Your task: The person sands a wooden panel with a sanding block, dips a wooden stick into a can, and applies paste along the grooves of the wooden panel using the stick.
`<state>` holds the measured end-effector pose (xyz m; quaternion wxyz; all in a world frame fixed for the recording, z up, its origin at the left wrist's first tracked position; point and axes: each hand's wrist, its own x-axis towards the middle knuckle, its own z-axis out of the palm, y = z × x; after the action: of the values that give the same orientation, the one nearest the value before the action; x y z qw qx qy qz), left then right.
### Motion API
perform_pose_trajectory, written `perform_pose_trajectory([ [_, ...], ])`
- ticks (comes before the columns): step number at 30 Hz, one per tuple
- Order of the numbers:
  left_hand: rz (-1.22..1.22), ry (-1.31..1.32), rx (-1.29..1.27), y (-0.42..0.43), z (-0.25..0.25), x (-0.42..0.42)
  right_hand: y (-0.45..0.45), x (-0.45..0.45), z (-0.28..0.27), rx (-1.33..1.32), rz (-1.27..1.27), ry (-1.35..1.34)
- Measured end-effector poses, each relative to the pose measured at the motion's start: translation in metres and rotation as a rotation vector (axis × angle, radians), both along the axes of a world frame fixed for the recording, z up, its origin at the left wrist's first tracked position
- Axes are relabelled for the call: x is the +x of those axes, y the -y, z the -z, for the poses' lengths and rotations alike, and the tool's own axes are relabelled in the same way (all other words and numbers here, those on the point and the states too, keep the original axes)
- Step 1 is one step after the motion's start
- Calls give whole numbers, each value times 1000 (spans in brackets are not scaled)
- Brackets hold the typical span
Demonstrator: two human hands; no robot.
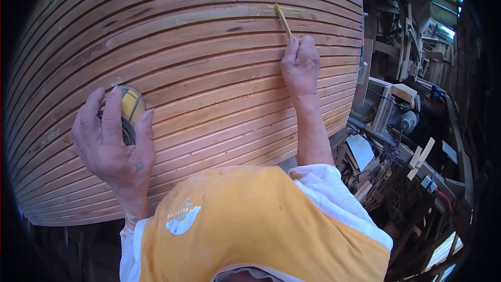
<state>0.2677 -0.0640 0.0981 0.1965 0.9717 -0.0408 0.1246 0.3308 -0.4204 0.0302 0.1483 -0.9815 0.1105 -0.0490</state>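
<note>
Soft light on planking (209,55) — dim right side, fisheye distortion, black corners

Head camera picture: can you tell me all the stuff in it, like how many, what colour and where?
Curved slatted wood: 1, brown, across the top and left
Round container: 1, yellow and dark, left side
Thin stick: 1, yellowish, upper middle
Smear: 1, yellowish, on the wood by the stick's tip
Wood scraps: many, mostly brown, right side
Flat panel: 1, pale, among the scraps
Round machine part: 1, grey, right
More clutter at far right: too dark to count
Top: 1, orange, bottom middle
Sleeves: 2, white, bottom
Left hand: 1, bare, holding the container
Right hand: 1, bare, holding the stick
</note>
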Motion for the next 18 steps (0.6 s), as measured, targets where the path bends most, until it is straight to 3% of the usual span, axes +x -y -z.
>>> perform_pose_trajectory([
  [4, 11, 4, -23, 0, 1, 0, -21, 0, -6, 41, -127, 25],
  [18, 5, 4, -40, -1, 2, 1, -19, 4, -7, 20, -185, 54],
])
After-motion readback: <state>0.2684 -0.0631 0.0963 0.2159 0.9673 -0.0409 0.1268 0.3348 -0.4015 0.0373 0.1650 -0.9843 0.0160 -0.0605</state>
